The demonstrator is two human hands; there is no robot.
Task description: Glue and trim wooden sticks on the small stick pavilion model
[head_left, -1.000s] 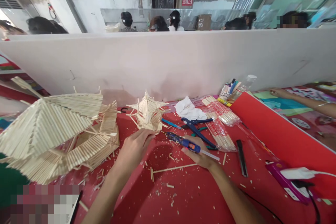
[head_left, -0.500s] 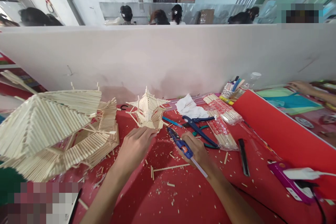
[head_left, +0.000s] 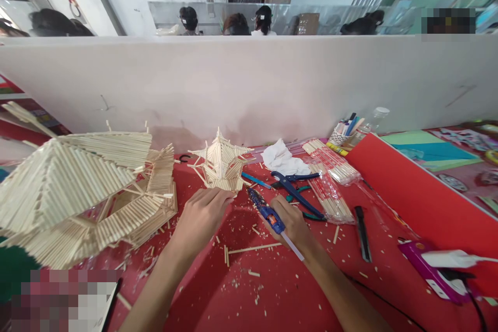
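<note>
Two items handled on table (head_left: 272, 295) | left hand (head_left: 202, 216): fingers bent, touching model (head_left: 221, 162) edge, grip unclear | right hand (head_left: 292, 224): clasps glue gun (head_left: 267, 211)

Bare left hand (head_left: 203, 213): slender fingers, knuckles as low ridges, nails too small to tell. Behind grip, left forearm (head_left: 155, 290) bare to frame edge, slim, narrowing at wrist. Bare right hand (head_left: 292, 224): same lean build, back of hand smooth. Behind grip, right forearm (head_left: 342, 295) bare, long, thin, uncovered to frame edge.
</note>
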